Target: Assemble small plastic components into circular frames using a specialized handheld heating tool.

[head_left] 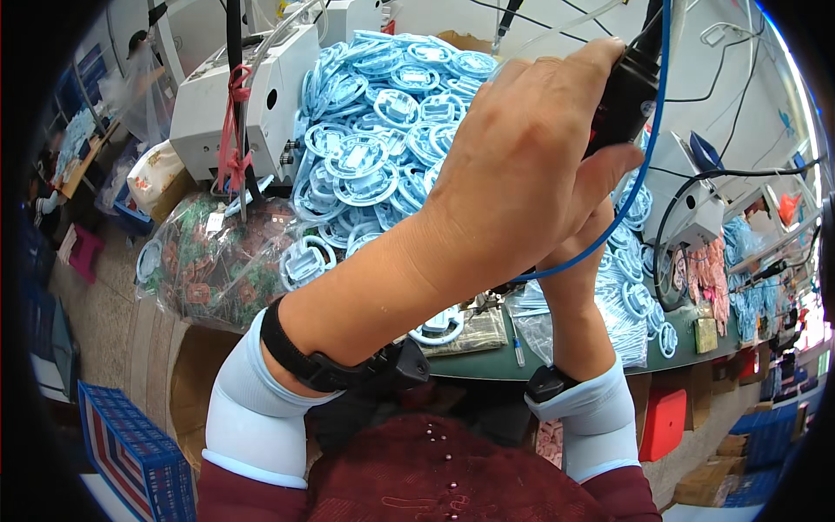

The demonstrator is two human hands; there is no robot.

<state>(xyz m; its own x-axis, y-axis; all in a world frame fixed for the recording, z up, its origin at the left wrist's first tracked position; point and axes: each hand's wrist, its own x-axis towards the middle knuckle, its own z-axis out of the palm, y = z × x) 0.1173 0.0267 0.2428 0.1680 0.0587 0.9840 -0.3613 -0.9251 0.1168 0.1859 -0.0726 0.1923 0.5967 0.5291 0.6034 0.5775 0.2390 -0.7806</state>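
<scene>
Raised in front of the heap, my left hand is closed round a black electric screwdriver, which stands upright at the upper right. A blue cable curves from the top down past that hand. My right hand is lower and mostly behind the left one; its fingers are hidden, so what it touches does not show. Behind both hands rises a big pile of light-blue plastic ring parts. One such ring part lies near the table's front edge, below my left forearm.
Left of the pile stand a light-grey machine and a clear bag of circuit boards. A thin screwdriver lies on the green table. Rightward are another grey machine, a red stool and hanging cables. A blue crate stands on the floor.
</scene>
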